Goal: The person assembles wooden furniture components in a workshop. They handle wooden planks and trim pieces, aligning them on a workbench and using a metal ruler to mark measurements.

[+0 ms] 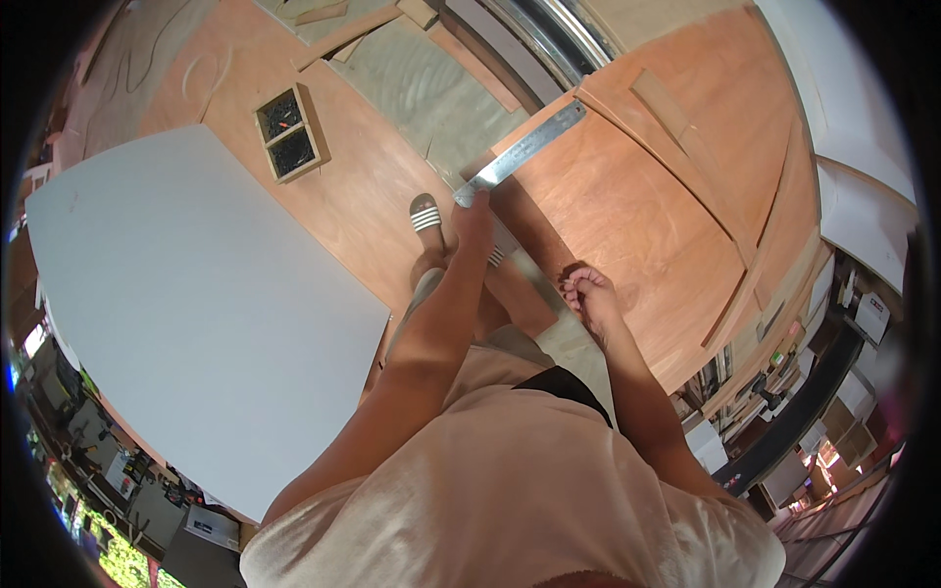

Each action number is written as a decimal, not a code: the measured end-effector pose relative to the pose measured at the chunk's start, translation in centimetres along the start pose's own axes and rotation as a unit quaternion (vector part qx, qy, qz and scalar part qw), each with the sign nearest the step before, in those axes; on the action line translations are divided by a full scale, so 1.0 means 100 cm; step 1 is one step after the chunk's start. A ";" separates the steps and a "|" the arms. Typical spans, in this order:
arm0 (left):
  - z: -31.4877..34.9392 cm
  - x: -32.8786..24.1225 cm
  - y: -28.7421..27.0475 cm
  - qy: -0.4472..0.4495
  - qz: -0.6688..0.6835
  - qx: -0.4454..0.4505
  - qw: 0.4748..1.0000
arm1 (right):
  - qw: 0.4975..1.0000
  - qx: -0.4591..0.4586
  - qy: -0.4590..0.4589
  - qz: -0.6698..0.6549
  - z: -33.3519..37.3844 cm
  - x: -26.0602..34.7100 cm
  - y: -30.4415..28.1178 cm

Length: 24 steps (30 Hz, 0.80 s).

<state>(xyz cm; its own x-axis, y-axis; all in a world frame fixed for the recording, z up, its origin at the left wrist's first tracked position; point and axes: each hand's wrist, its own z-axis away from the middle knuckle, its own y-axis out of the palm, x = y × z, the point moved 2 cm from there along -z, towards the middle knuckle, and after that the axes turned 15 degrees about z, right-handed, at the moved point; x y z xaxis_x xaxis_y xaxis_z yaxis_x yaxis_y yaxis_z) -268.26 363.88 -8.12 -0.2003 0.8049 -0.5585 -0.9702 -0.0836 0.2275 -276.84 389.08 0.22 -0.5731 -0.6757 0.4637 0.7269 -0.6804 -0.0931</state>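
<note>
My left hand point(472, 218) is closed on the near end of a long, flat, shiny metal strip point(529, 147). The strip slants up to the right, its far end over the corner of a reddish plywood sheet point(627, 206); I cannot tell whether it is a saw blade or a straightedge. By the left edge of that sheet, my right hand point(591, 296) has its fingers curled together. A small dark patch shows at its fingertips, too unclear to name.
A large white panel point(206, 304) stands on my left. On the plywood floor ahead sits a two-compartment wooden box point(286, 134) holding small dark pieces. Thin wood strips point(686, 147) lie on the right sheet. My sandalled foot point(425, 218) is below the left hand.
</note>
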 end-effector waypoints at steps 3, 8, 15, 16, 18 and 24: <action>-0.007 0.006 -0.005 -0.010 0.012 0.015 1.000 | 0.999 -0.032 0.022 0.009 0.012 -0.006 0.012; -0.005 0.008 -0.005 0.013 0.027 0.041 0.999 | 0.998 -0.049 -0.024 0.022 0.010 0.001 0.034; -0.007 0.007 -0.006 -0.095 0.052 0.044 0.993 | 0.991 -0.110 -0.060 0.043 0.021 0.006 0.063; -0.010 0.010 -0.008 -0.094 0.062 0.057 0.992 | 0.989 -0.114 -0.080 0.046 0.021 -0.001 0.065; -0.008 0.004 -0.006 -0.087 0.064 0.060 0.992 | 0.988 -0.131 -0.065 0.050 0.024 -0.011 0.068; -0.002 0.000 -0.005 -0.096 0.057 0.038 0.993 | 0.984 -0.173 -0.028 0.042 0.037 -0.042 0.080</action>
<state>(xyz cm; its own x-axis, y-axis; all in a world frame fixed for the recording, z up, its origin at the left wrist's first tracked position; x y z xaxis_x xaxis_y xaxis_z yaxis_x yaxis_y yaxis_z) -267.82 363.82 -8.43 -0.2718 0.8906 -0.3645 -0.9280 -0.1424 0.3442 -267.23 387.50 0.78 -0.4868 -0.7238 0.4890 0.5937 -0.6848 -0.4225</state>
